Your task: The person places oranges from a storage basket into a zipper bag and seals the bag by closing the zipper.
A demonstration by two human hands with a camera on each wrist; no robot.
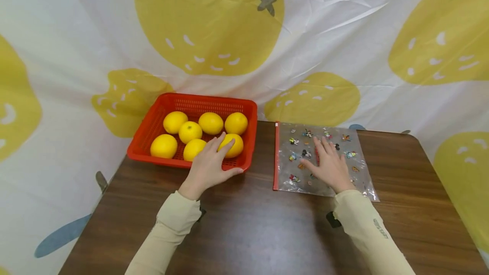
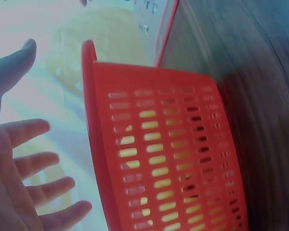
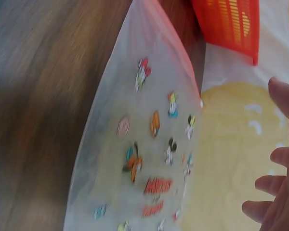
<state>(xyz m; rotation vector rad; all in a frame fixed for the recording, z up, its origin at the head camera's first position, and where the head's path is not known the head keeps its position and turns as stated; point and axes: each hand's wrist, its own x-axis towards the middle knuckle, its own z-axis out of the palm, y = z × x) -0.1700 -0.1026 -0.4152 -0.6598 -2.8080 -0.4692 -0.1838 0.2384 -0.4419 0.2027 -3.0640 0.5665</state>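
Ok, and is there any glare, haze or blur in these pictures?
Head view: mostly clear, with a soft sheen on the wooden tabletop; left wrist view: hazy, the fruit-print cloth backdrop washed out beside the red plastic basket; right wrist view: the cartoon-printed zip bag looks soft.

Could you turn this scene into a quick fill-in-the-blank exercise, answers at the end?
1. The basket is coloured ____.
2. In the head view, ____ yellow fruits show inside it.
3. Of the two hands, the hand over the clear bag is the person's ____ one.

Missing words: red; seven; right.
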